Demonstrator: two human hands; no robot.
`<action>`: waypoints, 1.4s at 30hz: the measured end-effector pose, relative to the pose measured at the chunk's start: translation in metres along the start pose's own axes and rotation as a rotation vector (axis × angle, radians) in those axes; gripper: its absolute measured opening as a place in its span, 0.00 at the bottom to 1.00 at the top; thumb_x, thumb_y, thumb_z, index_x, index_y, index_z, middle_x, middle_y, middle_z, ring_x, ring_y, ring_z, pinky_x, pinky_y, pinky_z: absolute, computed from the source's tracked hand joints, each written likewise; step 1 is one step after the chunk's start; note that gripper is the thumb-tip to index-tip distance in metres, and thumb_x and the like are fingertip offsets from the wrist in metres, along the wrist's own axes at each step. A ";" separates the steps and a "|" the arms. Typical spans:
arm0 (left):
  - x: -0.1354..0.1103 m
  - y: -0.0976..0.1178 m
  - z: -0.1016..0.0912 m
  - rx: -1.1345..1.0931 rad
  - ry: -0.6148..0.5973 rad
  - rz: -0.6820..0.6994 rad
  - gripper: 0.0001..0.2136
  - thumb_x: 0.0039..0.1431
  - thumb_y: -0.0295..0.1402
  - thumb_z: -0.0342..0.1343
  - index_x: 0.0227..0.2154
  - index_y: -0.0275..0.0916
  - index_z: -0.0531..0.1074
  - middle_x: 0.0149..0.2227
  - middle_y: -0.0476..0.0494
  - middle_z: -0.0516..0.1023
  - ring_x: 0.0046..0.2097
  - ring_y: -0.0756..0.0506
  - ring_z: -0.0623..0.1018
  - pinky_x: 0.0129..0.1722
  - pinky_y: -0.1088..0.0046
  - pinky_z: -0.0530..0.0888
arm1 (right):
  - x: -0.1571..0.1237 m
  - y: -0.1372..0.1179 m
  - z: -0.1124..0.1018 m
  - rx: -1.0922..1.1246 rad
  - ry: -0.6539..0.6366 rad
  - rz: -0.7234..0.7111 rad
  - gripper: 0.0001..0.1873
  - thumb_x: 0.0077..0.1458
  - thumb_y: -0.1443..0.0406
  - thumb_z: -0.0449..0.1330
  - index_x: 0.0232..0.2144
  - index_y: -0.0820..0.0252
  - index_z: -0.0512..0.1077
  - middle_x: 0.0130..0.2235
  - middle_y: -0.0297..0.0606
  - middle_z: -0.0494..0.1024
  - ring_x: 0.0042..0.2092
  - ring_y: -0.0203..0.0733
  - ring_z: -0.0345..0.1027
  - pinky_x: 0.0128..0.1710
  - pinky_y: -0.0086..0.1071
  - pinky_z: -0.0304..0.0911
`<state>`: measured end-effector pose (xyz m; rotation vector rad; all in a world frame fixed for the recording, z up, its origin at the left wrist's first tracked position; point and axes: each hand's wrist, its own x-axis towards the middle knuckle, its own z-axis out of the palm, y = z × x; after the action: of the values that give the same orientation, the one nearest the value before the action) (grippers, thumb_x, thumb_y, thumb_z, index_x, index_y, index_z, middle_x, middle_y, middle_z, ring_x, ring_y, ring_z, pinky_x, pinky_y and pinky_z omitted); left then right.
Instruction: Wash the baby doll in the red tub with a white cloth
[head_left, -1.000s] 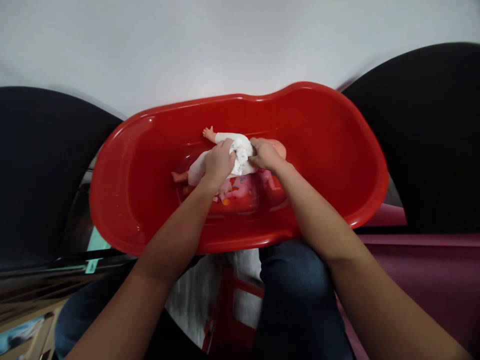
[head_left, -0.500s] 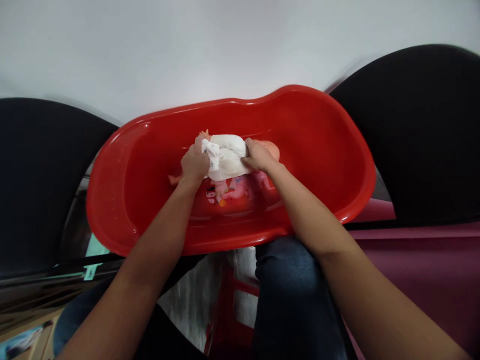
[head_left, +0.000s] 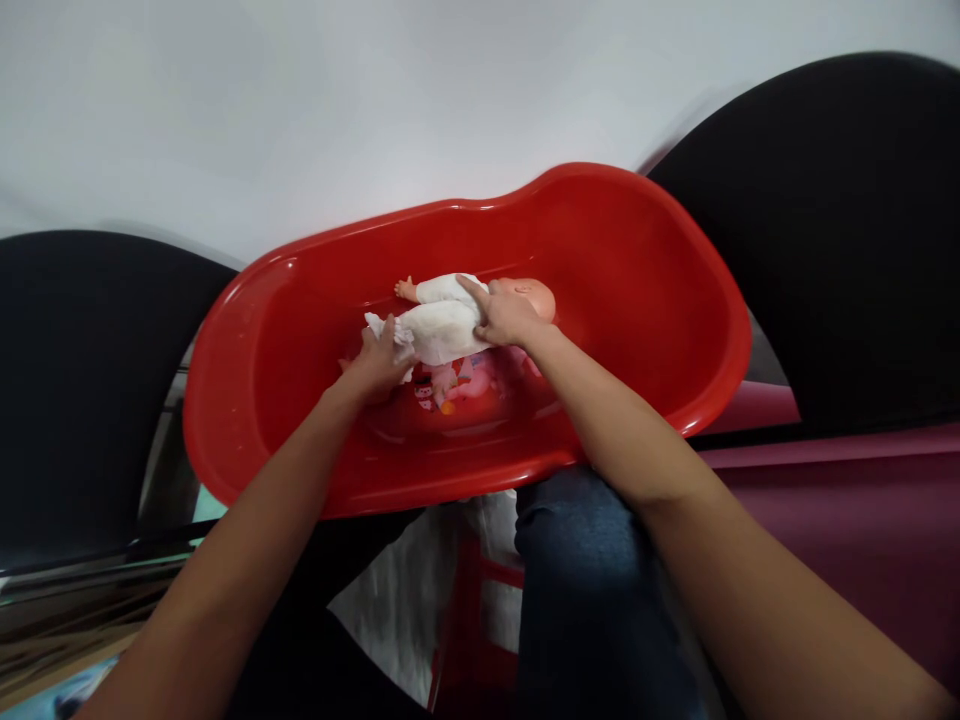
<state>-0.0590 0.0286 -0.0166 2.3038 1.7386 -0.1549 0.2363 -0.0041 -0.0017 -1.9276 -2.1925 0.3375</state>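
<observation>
As the person leans forward, a knee in dark jeans (head_left: 585,590) sits nearest, with a red plastic frame (head_left: 469,610) just beside it. Above that knee, both bare forearms reach into a red plastic baby tub (head_left: 637,280). A pink-skinned baby doll (head_left: 525,298) lies on its back across the tub's floor, head toward the right side of the view, its body wrapped in a white cloth (head_left: 439,325). The person's left hand (head_left: 375,365) is curled around the loose, crumpled end of that cloth by the doll's legs, holding it. The right hand (head_left: 506,315) lies open on the doll's chest, its index finger stretched along the cloth, just below the head. A small bare doll foot (head_left: 405,290) pokes out past the cloth. Under the doll, a colourful printed picture (head_left: 454,390) shows on the tub's floor. Beyond the rim, large black rounded shapes (head_left: 825,230) flank the tub, a maroon surface (head_left: 840,540) lies to the right, and a pale surface (head_left: 375,100) fills the far background.
</observation>
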 end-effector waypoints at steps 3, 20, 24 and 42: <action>-0.001 0.004 0.002 -0.044 0.002 0.003 0.52 0.63 0.57 0.60 0.80 0.52 0.36 0.76 0.20 0.47 0.68 0.16 0.68 0.58 0.30 0.70 | 0.001 0.000 0.003 -0.026 -0.009 -0.001 0.60 0.53 0.61 0.69 0.80 0.45 0.42 0.62 0.55 0.71 0.51 0.60 0.73 0.47 0.45 0.67; 0.020 -0.016 -0.013 0.107 0.143 0.078 0.32 0.68 0.38 0.56 0.74 0.52 0.63 0.63 0.30 0.70 0.57 0.28 0.75 0.57 0.48 0.72 | 0.000 -0.007 0.008 -0.128 0.102 -0.013 0.40 0.55 0.65 0.64 0.69 0.56 0.65 0.57 0.51 0.76 0.52 0.58 0.68 0.53 0.47 0.60; 0.026 -0.022 -0.004 0.070 0.180 0.111 0.34 0.66 0.37 0.59 0.75 0.50 0.61 0.65 0.29 0.69 0.58 0.27 0.75 0.59 0.46 0.72 | 0.001 -0.005 0.011 -0.141 0.135 -0.031 0.39 0.54 0.66 0.65 0.68 0.58 0.65 0.56 0.51 0.76 0.54 0.60 0.64 0.57 0.49 0.57; 0.021 -0.013 -0.008 0.063 -0.008 0.030 0.42 0.66 0.43 0.56 0.78 0.46 0.45 0.77 0.23 0.51 0.77 0.22 0.50 0.70 0.27 0.50 | 0.002 -0.005 0.010 -0.108 0.124 -0.022 0.40 0.54 0.66 0.65 0.69 0.60 0.64 0.58 0.53 0.75 0.56 0.61 0.66 0.60 0.49 0.56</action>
<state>-0.0657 0.0536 -0.0159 2.3690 1.7181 -0.2167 0.2280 -0.0030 -0.0101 -1.9212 -2.1902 0.0949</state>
